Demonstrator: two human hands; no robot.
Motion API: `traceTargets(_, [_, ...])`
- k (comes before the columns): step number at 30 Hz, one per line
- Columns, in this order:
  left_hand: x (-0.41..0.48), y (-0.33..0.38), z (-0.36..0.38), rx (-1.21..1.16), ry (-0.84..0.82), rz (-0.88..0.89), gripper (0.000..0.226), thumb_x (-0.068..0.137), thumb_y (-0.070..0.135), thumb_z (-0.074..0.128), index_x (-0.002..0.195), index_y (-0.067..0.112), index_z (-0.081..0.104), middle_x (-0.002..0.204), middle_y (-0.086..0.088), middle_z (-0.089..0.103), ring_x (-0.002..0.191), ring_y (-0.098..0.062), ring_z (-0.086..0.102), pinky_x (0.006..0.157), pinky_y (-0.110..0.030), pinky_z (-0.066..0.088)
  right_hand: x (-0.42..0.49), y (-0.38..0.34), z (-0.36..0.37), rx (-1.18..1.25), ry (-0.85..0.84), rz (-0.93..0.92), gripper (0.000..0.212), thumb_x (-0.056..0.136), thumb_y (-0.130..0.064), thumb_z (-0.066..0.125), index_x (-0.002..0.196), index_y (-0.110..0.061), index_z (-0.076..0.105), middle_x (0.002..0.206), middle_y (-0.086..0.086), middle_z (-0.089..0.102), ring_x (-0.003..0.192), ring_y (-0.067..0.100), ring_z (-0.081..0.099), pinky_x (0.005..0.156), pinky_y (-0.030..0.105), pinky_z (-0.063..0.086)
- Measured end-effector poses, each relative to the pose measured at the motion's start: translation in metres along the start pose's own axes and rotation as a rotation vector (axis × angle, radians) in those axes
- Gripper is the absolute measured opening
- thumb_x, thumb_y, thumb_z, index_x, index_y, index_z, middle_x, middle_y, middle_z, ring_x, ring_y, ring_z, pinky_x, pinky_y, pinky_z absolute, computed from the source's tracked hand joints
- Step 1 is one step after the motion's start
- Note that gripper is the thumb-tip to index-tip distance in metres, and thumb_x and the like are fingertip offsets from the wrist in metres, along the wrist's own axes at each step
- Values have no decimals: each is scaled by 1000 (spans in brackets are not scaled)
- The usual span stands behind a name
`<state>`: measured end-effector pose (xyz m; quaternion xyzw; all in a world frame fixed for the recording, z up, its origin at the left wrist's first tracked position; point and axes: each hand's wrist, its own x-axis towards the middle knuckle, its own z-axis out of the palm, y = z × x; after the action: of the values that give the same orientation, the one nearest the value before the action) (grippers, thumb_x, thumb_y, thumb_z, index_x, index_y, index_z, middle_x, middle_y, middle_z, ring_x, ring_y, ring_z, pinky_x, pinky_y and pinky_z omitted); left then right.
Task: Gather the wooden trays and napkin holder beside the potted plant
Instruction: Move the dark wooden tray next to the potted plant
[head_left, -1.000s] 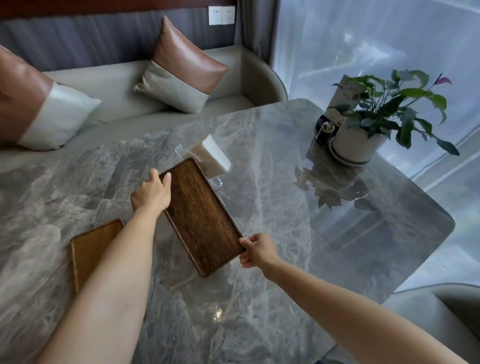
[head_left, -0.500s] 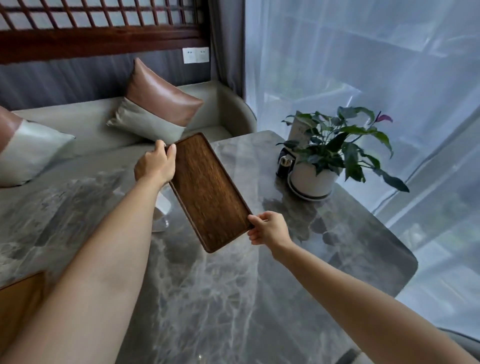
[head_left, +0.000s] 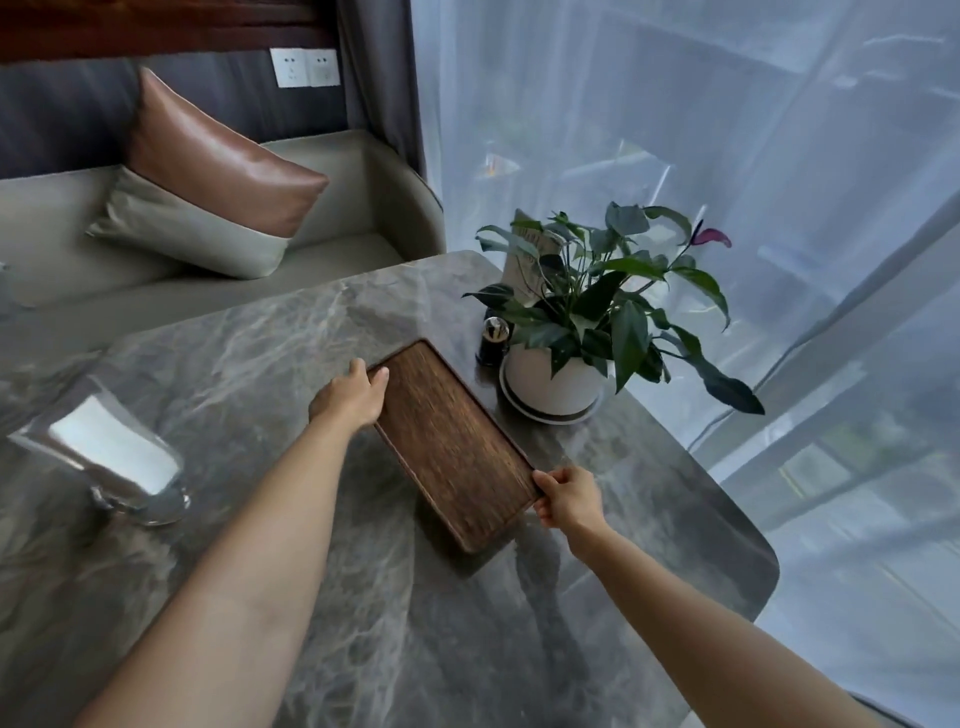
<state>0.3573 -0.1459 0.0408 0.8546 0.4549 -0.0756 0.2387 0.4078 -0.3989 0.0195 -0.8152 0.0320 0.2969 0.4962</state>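
Observation:
A dark wooden tray (head_left: 451, 441) lies low on the grey marble table (head_left: 249, 353), just left of the potted plant (head_left: 558, 382) in its white pot. My left hand (head_left: 349, 398) grips the tray's far left corner. My right hand (head_left: 567, 498) grips its near right edge. Whether the tray rests flat on the table I cannot tell. The clear napkin holder (head_left: 111, 457) with white napkins stands at the left of the table, apart from both hands. The lighter wooden tray is out of view.
A small dark shaker (head_left: 493, 340) and a card stand right behind the pot. A grey sofa (head_left: 62, 249) with a brown and grey cushion (head_left: 208, 182) runs along the table's far side. Sheer curtains (head_left: 727, 156) hang to the right, past the table's rounded edge.
Both hands lifted the dark tray from the table's middle, carried it right and lowered it next to the potted plant. The view swung right, so the light tray left the frame.

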Motion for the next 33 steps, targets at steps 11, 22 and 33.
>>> traceTargets(11, [43, 26, 53, 14, -76, -32, 57, 99, 46, 24, 140, 6, 30, 140, -31, 43, 128, -44, 43, 103, -47, 37, 57, 23, -9, -7, 7, 116, 31, 92, -13, 49, 62, -9, 44, 50, 9, 47, 43, 17, 44, 36, 20, 41])
traceTargets(22, [65, 40, 74, 16, -90, -4, 57, 99, 43, 26, 137, 2, 32, 139, -33, 42, 128, -46, 42, 106, -48, 35, 78, 29, -16, -109, 21, 109, 24, 92, -16, 51, 86, 5, 59, 54, 10, 55, 44, 17, 54, 40, 22, 52])
traceTargets(33, [70, 54, 82, 8, -70, 35, 57, 100, 41, 29, 140, 1, 32, 145, -31, 35, 134, -44, 34, 110, -49, 30, 80, 25, -18, -49, 44, 119, 11, 92, -13, 51, 86, -6, 44, 62, 13, 54, 46, 18, 54, 33, 21, 48])
